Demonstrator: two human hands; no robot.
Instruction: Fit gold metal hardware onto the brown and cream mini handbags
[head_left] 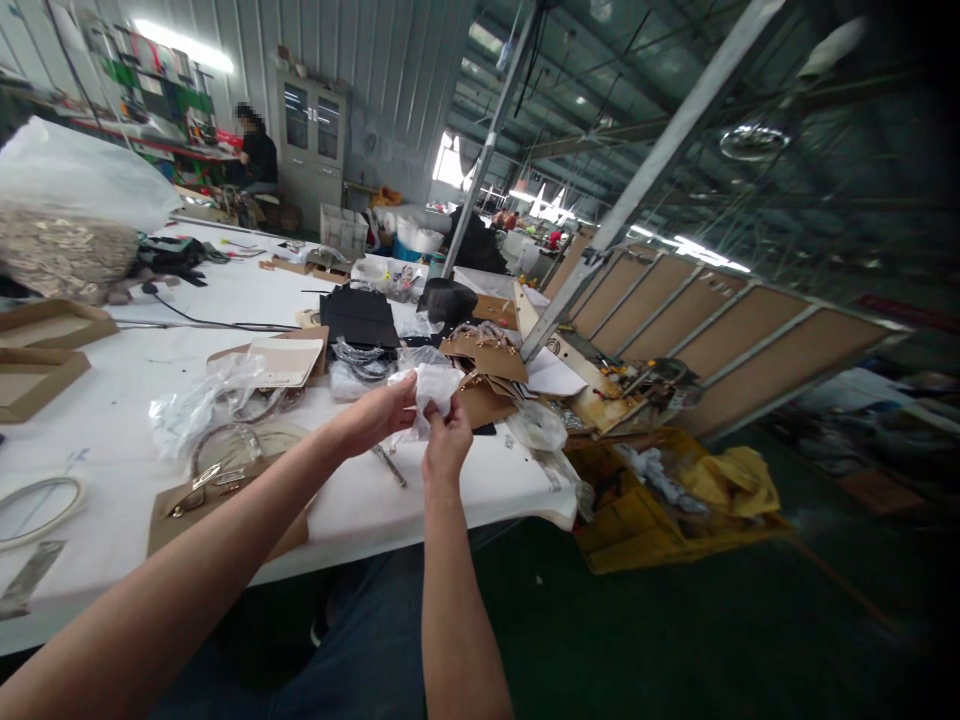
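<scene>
Both hands meet over the right part of a white-covered table. Between them is a crumpled piece of thin white wrapping; whether it is paper or plastic I cannot tell. My left hand grips its left side, fingers curled. My right hand pinches its lower right edge with the thumb on top. Just beyond lie brown bag pieces with handles and metal fittings. Left of my hands are clear plastic-wrapped handles. A metal tool lies on the table below my left hand.
A brown bag panel with handle, clear plastic, a tape roll and cardboard trays lie to the left. A metal post rises at right, above a yellow bin. A person sits far back.
</scene>
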